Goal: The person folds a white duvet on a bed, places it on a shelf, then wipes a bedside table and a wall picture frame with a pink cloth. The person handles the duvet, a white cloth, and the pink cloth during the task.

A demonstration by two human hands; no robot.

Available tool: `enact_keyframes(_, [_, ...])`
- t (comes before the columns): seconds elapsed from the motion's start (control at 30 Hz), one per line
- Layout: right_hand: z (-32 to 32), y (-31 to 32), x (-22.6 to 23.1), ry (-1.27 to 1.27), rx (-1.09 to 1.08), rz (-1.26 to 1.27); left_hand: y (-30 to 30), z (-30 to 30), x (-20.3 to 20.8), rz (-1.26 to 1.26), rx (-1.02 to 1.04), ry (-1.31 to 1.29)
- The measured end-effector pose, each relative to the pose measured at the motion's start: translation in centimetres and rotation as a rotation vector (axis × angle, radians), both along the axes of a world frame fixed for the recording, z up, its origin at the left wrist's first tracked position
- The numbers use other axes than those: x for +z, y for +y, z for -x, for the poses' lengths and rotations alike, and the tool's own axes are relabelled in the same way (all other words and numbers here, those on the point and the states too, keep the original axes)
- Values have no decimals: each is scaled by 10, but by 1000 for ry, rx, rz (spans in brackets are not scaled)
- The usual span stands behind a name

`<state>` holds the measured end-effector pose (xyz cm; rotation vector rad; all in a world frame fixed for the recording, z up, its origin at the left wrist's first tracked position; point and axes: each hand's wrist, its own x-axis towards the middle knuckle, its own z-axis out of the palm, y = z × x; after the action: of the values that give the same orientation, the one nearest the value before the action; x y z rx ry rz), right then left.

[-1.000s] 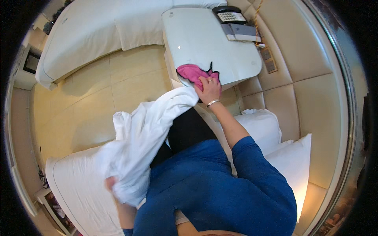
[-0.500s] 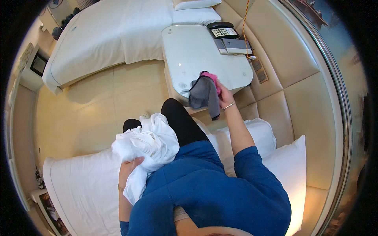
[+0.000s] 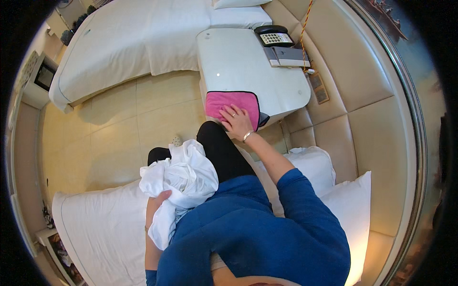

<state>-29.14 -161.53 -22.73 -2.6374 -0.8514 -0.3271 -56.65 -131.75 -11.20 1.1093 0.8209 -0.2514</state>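
Your right hand (image 3: pixel 237 123) is lying, fingers loosely spread, on the black-edged pink cloth (image 3: pixel 242 99) at the near edge of the table (image 3: pixel 248 66), where dragging nearer could pull it off, while your left hand (image 3: pixel 162 197) is clutching bunched white linen (image 3: pixel 183 178).

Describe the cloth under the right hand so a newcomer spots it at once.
Find the pale table against the padded wall, with a black phone at its far corner. On the table's near end, the right hand rests on the cloth. Bright pink with black edging, it stands apart from the nearby white bundle.
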Motion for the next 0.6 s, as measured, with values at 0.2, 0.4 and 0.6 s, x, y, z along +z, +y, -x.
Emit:
enact_keyframes(0.2, [-23, -8, -18, 84, -96, 43, 1, 2, -3, 73, 113, -13])
enact_keyframes(0.4, [-63, -47, -2, 309, -170, -91, 14, -9, -21, -95, -4, -30])
enact_keyframes(0.6, [-88, -96, -11, 75, -638, -277, 4, -12, -15, -84, 10, -67])
